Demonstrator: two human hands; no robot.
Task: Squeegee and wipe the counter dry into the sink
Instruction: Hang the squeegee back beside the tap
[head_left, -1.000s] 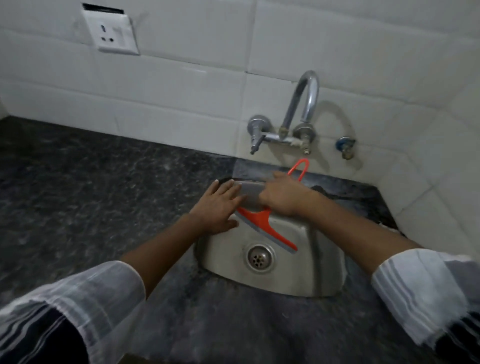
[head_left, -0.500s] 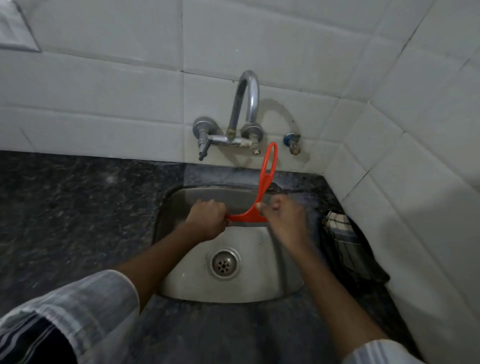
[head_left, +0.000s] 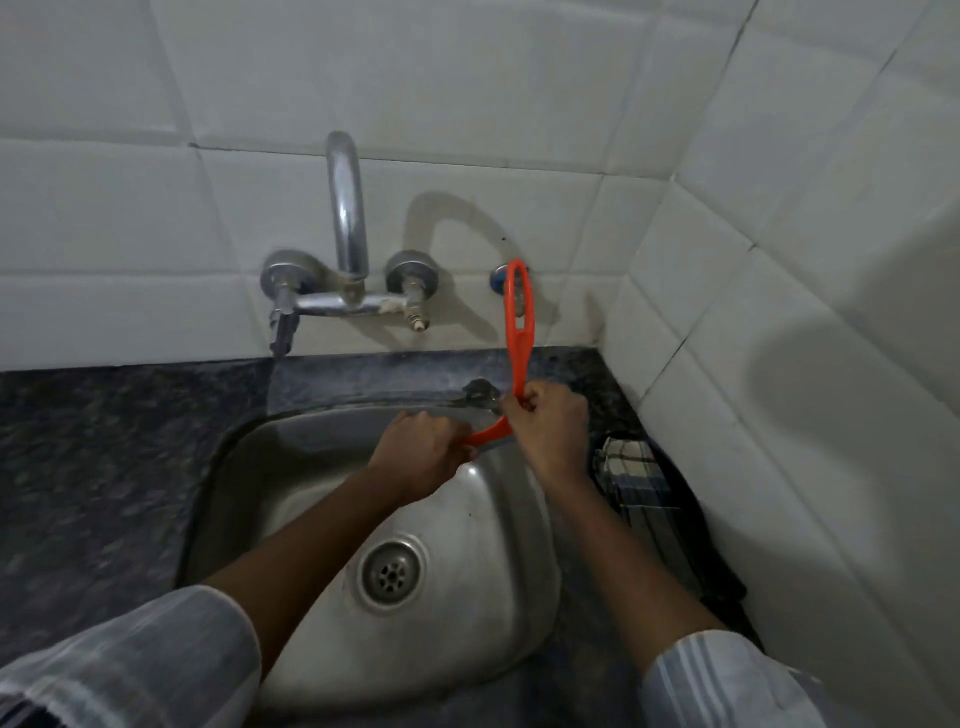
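Steel sink (head_left: 332, 639) lies nearest, its basin under both forearms. Over its back rim, the left hand (head_left: 423, 457) closes around the blade end of an orange squeegee (head_left: 519, 332), likely stripping off water, while the right hand (head_left: 550, 426) pinches its upright handle. Beyond runs the dark counter (head_left: 104, 441); a checked cloth (head_left: 631, 467) waits at right.

Both forearms extend forward, sleeves at elbows. Left hand (head_left: 421, 457) curled, gripping the orange plastic squeegee (head_left: 517, 338) at its lower end. Right hand (head_left: 550, 431) grips its handle base.
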